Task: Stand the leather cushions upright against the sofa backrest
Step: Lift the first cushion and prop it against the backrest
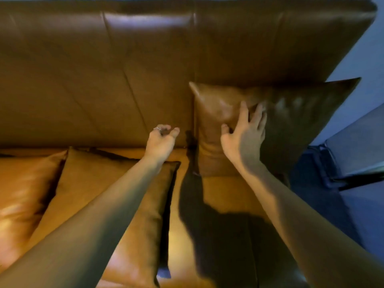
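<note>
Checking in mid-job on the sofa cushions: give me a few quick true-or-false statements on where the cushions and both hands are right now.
1. One cushion stands upright against the backrest. True.
2. The right hand rests open on that upright cushion. True.
3. The left hand is gripping a cushion. False: it hangs empty, fingers loosely curled, in front of the backrest.
4. Every cushion is already upright. False: a flat cushion lies on the seat under the left forearm, with another cushion flat beside it at far left.
5. The left hand wears a ring. True.
</note>
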The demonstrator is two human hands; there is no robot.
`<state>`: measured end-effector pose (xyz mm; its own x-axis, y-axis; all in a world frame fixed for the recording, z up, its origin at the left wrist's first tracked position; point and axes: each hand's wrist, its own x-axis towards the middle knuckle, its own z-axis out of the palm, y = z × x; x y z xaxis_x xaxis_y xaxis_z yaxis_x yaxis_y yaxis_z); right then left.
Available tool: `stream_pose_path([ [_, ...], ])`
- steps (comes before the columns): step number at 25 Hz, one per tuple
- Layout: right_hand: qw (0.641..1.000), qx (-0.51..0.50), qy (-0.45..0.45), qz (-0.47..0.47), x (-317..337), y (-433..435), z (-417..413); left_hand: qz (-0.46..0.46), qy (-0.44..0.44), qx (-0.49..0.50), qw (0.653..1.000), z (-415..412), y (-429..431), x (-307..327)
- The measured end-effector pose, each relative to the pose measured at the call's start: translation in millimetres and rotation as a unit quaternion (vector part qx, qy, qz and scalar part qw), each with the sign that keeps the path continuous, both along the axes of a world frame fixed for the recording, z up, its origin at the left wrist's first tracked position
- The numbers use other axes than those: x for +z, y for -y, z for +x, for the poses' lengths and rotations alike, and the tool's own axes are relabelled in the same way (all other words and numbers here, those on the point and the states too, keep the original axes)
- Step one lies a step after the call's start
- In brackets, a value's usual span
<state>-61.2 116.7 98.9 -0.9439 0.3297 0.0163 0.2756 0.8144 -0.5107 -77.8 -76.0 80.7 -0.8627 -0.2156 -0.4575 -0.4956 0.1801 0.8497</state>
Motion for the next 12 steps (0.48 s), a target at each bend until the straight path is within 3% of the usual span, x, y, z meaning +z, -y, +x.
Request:
stream_pose_path([
  [7, 0.988, 0.131, 0.080, -0.033, -48.0, 167.3, 28.4, -0.112, 0.033, 0.011, 0.993, 37.5, 181.2, -47.3],
  [12, 0.962, 0.112, 0.226, -0.103, -104.7, 249.1, 46.1, -0.175, 0.077, -0.001, 0.982, 59.2, 280.0, -84.3],
])
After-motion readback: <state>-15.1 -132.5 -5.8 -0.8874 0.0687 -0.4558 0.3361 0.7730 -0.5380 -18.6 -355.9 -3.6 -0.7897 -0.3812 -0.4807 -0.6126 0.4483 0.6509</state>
